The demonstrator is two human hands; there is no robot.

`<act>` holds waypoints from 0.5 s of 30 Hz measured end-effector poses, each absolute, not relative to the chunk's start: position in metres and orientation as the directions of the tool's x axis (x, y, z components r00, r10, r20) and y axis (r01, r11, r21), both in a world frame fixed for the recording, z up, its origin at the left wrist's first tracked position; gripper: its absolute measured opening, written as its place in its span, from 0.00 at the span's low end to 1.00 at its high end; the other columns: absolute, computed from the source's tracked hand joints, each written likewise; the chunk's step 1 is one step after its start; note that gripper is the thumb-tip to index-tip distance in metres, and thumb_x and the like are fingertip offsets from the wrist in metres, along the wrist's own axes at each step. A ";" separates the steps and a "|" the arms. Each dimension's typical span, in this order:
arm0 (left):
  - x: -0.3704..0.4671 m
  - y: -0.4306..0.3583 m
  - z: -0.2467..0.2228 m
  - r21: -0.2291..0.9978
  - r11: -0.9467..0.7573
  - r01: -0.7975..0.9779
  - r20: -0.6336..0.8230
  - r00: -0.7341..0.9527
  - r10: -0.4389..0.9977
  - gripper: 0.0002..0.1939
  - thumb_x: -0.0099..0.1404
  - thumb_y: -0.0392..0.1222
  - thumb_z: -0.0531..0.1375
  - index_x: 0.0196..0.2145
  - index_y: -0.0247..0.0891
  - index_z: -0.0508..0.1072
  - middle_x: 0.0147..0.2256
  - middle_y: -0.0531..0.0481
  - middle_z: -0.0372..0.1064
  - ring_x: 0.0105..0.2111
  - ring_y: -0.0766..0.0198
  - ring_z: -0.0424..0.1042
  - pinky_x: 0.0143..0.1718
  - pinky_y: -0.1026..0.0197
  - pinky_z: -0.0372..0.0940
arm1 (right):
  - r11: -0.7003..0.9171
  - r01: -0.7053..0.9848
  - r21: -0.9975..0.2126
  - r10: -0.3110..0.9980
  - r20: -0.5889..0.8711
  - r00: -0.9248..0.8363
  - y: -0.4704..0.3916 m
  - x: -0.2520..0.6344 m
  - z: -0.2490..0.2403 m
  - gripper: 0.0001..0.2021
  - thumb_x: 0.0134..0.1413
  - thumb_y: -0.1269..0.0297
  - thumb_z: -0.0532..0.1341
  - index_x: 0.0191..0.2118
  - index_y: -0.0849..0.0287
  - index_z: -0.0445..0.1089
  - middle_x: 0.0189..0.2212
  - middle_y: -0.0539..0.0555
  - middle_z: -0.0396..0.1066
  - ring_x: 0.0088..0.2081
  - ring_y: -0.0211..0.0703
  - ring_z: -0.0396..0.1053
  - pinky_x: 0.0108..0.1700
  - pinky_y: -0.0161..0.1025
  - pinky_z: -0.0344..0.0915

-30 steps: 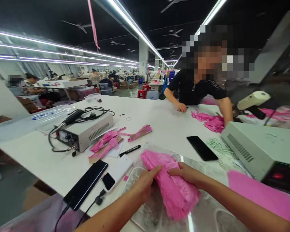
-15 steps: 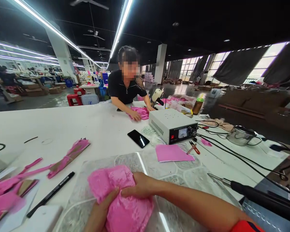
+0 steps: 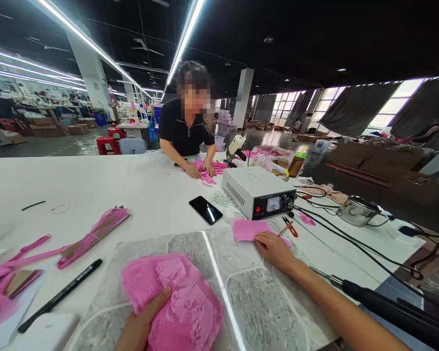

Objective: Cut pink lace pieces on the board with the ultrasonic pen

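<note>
My left hand (image 3: pixel 146 314) grips a piece of pink lace fabric (image 3: pixel 190 302), with the thumb pressed on its front. It is held over a clear plastic sheet (image 3: pixel 267 307) on the white table. My right hand (image 3: pixel 274 247) reaches forward, palm down, its loosely bent fingers touching the near edge of a flat pink cloth piece (image 3: pixel 250 229). Red-handled thread snips (image 3: pixel 290 227) lie just beyond that hand. Under my right forearm, a black-handled tool with a thin metal tip (image 3: pixel 366 295) rests at the right.
A grey power box (image 3: pixel 258 187) with cables stands behind the cloth, beside a phone (image 3: pixel 206 210). Tied pink straps (image 3: pixel 93 236), a black marker (image 3: pixel 62 295) and a white device (image 3: pixel 49 331) lie left. Across the table, a co-worker (image 3: pixel 186 117) handles pink strips (image 3: pixel 208 170).
My right hand has let go of the pink lace fabric and moved forward and right to the flat pink cloth. My left hand keeps its hold. The co-worker's hands have shifted among the strips.
</note>
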State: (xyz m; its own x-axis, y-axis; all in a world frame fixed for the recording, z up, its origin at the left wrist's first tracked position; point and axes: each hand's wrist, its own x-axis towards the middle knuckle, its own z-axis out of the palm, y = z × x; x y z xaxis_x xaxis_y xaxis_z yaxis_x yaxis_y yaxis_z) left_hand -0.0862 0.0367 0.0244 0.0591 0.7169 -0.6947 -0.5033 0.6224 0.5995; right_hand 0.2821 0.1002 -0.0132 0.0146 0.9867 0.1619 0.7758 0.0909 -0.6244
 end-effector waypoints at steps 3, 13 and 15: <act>-0.088 0.037 0.017 0.616 0.602 -0.509 -0.677 0.049 0.734 0.22 0.60 0.32 0.66 0.52 0.29 0.71 0.35 0.37 0.79 0.36 0.44 0.79 0.40 0.45 0.74 | 0.022 0.720 -0.694 0.993 0.099 0.066 0.114 0.298 -0.006 0.13 0.63 0.58 0.60 0.46 0.61 0.71 0.46 0.55 0.71 0.45 0.46 0.71 0.48 0.48 0.70; -0.087 0.034 0.018 0.610 0.561 -0.560 -0.673 0.007 0.740 0.20 0.63 0.31 0.64 0.53 0.28 0.71 0.36 0.37 0.78 0.37 0.49 0.80 0.42 0.51 0.74 | -0.202 0.265 -0.943 0.974 -0.165 0.153 0.139 0.326 0.011 0.15 0.63 0.58 0.60 0.52 0.61 0.67 0.47 0.56 0.70 0.43 0.44 0.72 0.43 0.46 0.72; -0.089 0.034 0.015 0.609 0.561 -0.560 -0.667 0.021 0.745 0.21 0.62 0.32 0.66 0.53 0.29 0.72 0.36 0.38 0.79 0.37 0.49 0.80 0.42 0.51 0.74 | -0.211 0.181 -0.961 0.972 -0.186 0.146 0.138 0.323 0.012 0.16 0.63 0.59 0.60 0.52 0.60 0.67 0.48 0.57 0.70 0.44 0.45 0.72 0.44 0.47 0.72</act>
State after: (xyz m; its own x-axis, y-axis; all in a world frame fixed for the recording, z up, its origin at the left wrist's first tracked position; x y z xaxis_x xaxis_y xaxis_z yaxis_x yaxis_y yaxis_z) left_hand -0.0886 0.0338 0.0151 0.0208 0.7450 -0.6667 -0.5604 0.5609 0.6093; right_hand 0.3225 0.1377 0.0119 0.1462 0.9716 -0.1860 0.1809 -0.2111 -0.9606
